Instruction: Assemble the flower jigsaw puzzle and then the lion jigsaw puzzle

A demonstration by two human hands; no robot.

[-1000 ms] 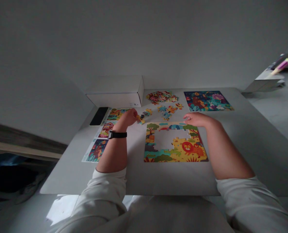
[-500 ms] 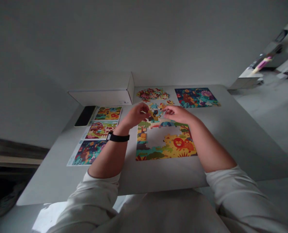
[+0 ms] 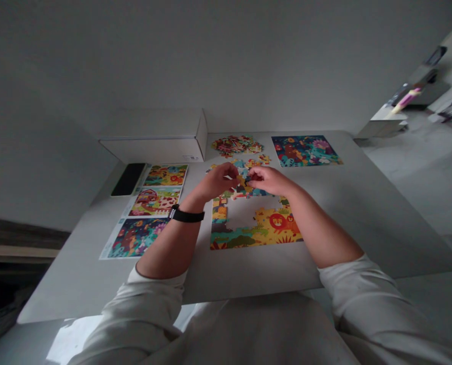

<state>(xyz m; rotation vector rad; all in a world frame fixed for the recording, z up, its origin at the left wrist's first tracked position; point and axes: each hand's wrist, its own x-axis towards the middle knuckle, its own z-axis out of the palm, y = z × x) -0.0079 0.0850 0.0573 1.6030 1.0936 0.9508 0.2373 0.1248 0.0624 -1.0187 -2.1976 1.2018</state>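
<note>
My left hand (image 3: 222, 181) and my right hand (image 3: 267, 181) face each other over the far edge of a partly assembled animal puzzle (image 3: 244, 239). Thumb and fingers are pinched on both hands, with yellow and dark puzzle pieces (image 3: 242, 182) between the fingertips. Fingers partly hide where those pieces end and the ones lying behind begin. The puzzle shows lions at the lower right, and bare table shows through a gap in its middle. Loose pieces (image 3: 264, 159) lie just beyond my hands.
A heap of mixed pieces (image 3: 236, 145) lies at the back. Right of it is a dark-blue puzzle picture (image 3: 305, 151). On the left are a sheet with three pictures (image 3: 155, 203), a black phone (image 3: 129, 178) and a white box (image 3: 149, 148) against the wall.
Both hands have come slightly closer together, the right one moving left. The view has shifted a little. The pinched fingers stay over the puzzle's far edge.
</note>
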